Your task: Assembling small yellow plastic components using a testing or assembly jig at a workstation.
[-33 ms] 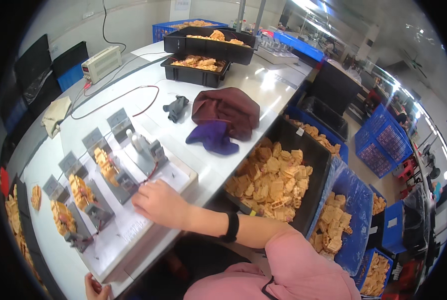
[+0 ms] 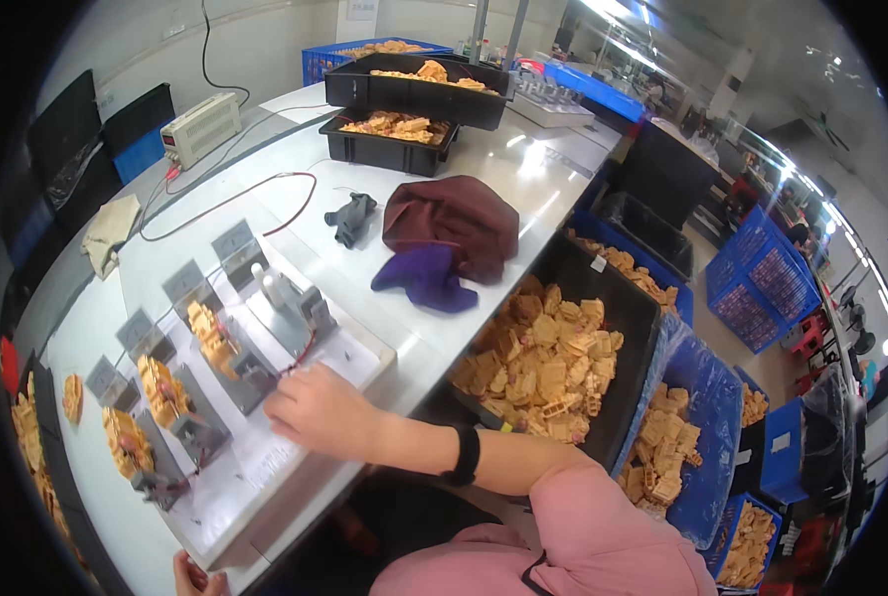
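My right hand (image 2: 320, 412), with a black wristband and a pink sleeve, lies on a white fixture board (image 2: 364, 363) at the table's near edge. Its fingertips touch the base of a grey metal fixture (image 2: 240, 363) and nothing shows in its grip. A diagonal row of such fixtures carries orange plastic parts (image 2: 161, 387). The farthest fixture (image 2: 280, 298) holds only white pins. Only a small part of my left hand (image 2: 193, 574) shows at the lower edge, at the board's front corner.
A black bin (image 2: 643, 318) of orange parts stands right of the table, above blue crates (image 2: 707, 397). On the table lie a maroon cloth (image 2: 454, 223), a purple glove (image 2: 424, 278) and a dark grey tool (image 2: 349, 217). Black trays (image 2: 389, 149) and a beige box (image 2: 200, 124) sit behind.
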A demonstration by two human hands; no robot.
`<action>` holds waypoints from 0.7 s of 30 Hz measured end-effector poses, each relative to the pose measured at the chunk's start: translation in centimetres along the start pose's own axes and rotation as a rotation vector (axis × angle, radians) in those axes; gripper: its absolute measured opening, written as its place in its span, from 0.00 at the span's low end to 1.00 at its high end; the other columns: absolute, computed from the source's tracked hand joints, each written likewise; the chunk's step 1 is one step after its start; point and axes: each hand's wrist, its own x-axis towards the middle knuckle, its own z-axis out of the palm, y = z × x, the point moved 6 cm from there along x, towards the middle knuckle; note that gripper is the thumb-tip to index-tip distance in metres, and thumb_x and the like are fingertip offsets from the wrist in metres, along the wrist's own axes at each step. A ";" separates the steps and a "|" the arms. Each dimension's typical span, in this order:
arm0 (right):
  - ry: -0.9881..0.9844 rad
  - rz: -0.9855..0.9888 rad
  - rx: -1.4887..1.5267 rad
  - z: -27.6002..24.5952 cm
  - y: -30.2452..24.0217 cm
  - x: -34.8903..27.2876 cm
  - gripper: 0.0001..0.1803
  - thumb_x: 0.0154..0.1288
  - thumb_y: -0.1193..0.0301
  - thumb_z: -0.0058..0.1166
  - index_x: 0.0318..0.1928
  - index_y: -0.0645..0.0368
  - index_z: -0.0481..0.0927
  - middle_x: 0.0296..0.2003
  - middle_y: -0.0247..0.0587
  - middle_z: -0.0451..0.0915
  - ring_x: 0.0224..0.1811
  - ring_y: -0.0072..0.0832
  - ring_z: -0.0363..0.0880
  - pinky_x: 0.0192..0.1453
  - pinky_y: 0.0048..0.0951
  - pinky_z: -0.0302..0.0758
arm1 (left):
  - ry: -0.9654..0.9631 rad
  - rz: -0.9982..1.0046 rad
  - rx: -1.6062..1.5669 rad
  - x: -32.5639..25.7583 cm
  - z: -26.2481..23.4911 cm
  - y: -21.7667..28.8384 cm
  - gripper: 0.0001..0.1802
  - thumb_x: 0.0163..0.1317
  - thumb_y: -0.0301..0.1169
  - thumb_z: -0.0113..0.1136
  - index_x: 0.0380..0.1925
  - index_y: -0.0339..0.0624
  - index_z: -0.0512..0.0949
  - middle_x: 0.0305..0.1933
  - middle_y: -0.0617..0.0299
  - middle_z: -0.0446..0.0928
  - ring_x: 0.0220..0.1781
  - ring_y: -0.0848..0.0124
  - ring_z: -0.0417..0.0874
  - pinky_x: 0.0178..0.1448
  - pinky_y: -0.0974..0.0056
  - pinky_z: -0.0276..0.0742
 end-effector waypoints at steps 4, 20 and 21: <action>-0.090 -0.038 0.109 -0.1 0.4 0.7 0.09 0.56 0.65 0.65 0.32 0.53 0.78 0.28 0.32 0.76 0.36 0.33 0.78 0.46 0.34 0.71 | -0.025 -0.042 -0.005 -0.6 0.3 -0.6 0.36 0.62 0.36 0.70 0.65 0.33 0.65 0.41 0.63 0.72 0.38 0.74 0.73 0.39 0.70 0.74; -0.088 0.010 0.163 -0.9 0.6 1.5 0.10 0.56 0.67 0.68 0.33 0.51 0.79 0.29 0.30 0.71 0.36 0.29 0.74 0.52 0.34 0.68 | -0.051 -0.136 -0.062 -0.8 0.4 1.6 0.31 0.61 0.35 0.71 0.59 0.35 0.69 0.42 0.62 0.70 0.42 0.72 0.70 0.46 0.68 0.72; -0.089 0.010 0.167 -0.7 0.7 1.4 0.10 0.56 0.67 0.68 0.33 0.51 0.79 0.29 0.30 0.71 0.36 0.29 0.74 0.52 0.34 0.68 | -0.093 -0.156 -0.045 -0.6 0.5 1.7 0.31 0.61 0.35 0.71 0.59 0.35 0.69 0.43 0.62 0.71 0.43 0.71 0.70 0.47 0.67 0.72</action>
